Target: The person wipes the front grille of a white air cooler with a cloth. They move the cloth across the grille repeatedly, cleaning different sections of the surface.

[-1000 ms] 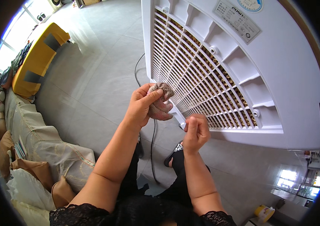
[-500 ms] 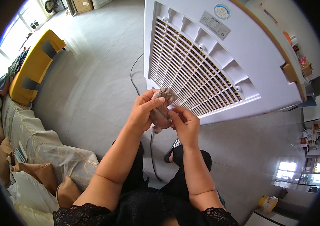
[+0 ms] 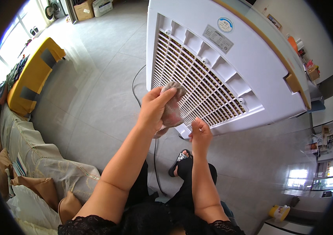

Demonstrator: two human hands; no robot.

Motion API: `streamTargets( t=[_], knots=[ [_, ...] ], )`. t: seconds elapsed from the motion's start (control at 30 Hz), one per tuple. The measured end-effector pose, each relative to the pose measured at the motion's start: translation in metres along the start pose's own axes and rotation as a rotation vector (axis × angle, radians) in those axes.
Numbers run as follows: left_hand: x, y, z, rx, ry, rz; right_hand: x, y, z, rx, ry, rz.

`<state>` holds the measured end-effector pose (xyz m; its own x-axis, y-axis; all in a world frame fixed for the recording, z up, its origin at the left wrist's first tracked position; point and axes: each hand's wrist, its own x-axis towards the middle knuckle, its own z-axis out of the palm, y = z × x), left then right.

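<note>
Right hand (image 3: 200, 134) low, fingers loosely curled, empty, just below grille's lower edge. Left hand (image 3: 153, 111) closed around rag (image 3: 172, 105): crumpled grey-pink cloth, soft, wadded, long axis roughly upright, top end pressed against grille (image 3: 197, 88). Grille: white plastic slats, ribbed, dark honeycomb pad behind. Cooler (image 3: 252, 78) white, smooth, boxy; round blue-white sticker and grey rectangular label near upper edge. Black cord (image 3: 135, 84) trails over grey tiled floor (image 3: 96, 94). Yellow bench (image 3: 33, 74) far left.
</note>
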<state>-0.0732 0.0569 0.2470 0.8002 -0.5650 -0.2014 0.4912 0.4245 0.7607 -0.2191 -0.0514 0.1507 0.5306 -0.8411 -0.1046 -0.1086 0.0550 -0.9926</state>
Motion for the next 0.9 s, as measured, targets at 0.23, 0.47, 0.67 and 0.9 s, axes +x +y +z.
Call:
streamTargets(
  t=[0.23,0.47,0.67,0.9],
  knots=[
    [0.051,0.01,0.071,0.011,0.035,0.053,0.029,-0.052,0.023,0.41,0.159,-0.042],
    [0.063,0.022,0.072,0.143,0.061,0.089,0.025,-0.07,0.015,0.436,0.107,-0.011],
    [0.05,0.006,0.083,0.201,0.071,0.054,0.026,-0.068,0.011,0.439,0.087,0.024],
    [0.051,0.009,0.083,0.25,0.056,0.123,0.021,-0.073,0.011,0.467,0.079,0.093]
  ],
)
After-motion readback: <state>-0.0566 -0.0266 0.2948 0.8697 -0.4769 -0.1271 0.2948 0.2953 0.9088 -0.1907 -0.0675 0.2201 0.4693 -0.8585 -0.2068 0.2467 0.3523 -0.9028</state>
